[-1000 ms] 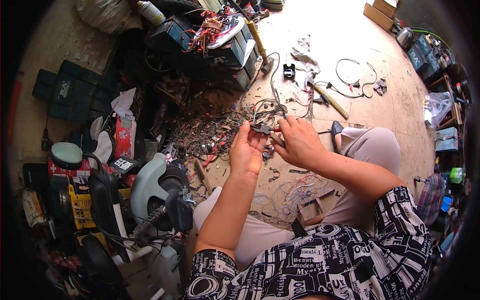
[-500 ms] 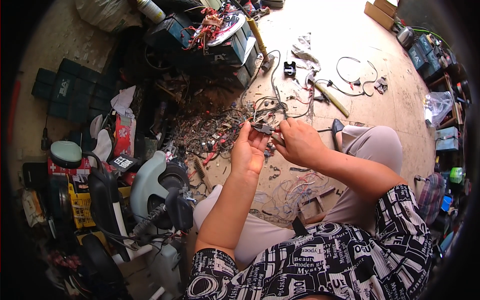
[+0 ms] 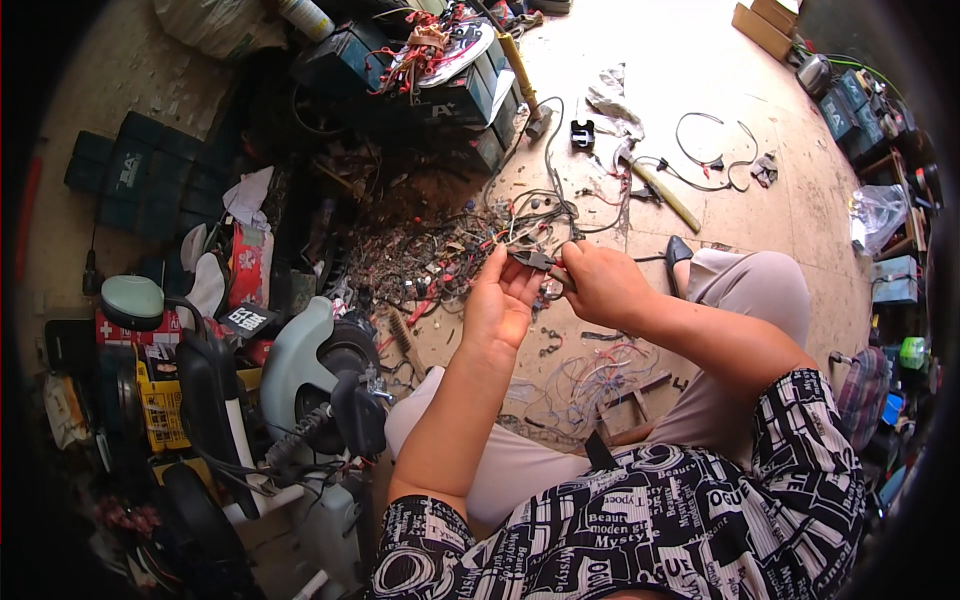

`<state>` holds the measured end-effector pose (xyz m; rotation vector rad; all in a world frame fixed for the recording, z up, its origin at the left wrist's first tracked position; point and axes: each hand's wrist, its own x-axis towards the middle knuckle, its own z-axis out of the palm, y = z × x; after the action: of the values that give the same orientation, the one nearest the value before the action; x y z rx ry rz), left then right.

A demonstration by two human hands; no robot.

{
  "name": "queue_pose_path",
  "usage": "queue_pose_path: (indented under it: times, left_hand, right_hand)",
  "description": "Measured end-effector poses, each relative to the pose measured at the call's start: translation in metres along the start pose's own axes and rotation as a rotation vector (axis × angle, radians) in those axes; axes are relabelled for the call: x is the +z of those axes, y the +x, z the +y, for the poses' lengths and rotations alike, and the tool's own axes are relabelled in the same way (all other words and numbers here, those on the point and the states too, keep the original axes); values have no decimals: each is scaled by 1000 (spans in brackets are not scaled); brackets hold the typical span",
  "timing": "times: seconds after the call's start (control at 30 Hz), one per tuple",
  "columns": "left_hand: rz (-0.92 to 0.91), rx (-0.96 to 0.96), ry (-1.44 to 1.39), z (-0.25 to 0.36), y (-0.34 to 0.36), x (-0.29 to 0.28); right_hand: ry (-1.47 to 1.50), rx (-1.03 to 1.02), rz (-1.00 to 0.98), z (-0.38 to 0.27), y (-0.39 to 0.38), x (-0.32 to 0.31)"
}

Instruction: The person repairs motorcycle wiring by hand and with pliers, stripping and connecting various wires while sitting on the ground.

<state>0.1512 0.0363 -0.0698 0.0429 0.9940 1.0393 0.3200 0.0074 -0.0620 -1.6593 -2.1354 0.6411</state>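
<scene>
My right hand (image 3: pixel 612 287) is closed around the handles of a pair of dark pliers (image 3: pixel 534 260), whose jaws point left toward my other hand. My left hand (image 3: pixel 499 308) is palm up, its thumb and fingers pinched at the plier jaws. Thin wires (image 3: pixel 505 240) show at its fingertips, but exactly what it grips is too small to make out fully. Just beyond both hands, a tangled heap of wires and scrap bits (image 3: pixel 425 262) covers the floor.
A hammer with a yellow handle (image 3: pixel 665 197) and a black cable (image 3: pixel 700 120) lie farther right. Loose thin wires (image 3: pixel 600 385) are near my legs. Scooter parts (image 3: pixel 300 360) crowd the left. Stacked battery boxes (image 3: pixel 440 110) stand at the back.
My right hand and the pliers have shifted and turned slightly, with the fingers drawn closer round the handles. My left hand stays nearly in place.
</scene>
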Motion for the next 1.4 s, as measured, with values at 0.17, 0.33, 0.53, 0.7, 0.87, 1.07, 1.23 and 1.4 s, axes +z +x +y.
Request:
queue_pose_path:
  times: [0.17,0.33,0.53,0.7,0.87,1.07,1.23,1.4]
  left_hand:
    - [-17,54,83,-1,-7,4]
    - [-73,134,240,2,-14,6]
    - [-121,231,336,-11,-16,9]
    - [-169,285,523,-9,-19,15]
    - [-182,333,627,-3,-19,8]
    - [-262,309,788,6,-18,-1]
    - [-301,150,774,10,-18,-2]
    - [-305,-11,747,10,-26,3]
  right_hand:
    - [28,10,-75,12,4,1]
    - [90,-44,5,19,5,-2]
    - [143,63,11,15,3,0]
    - [147,106,-95,11,2,-7]
    - [131,99,-145,12,2,-6]
    - [91,42,-163,15,-3,-6]
    - [55,40,-243,12,-5,-14]
    - [44,22,-276,15,-13,-16]
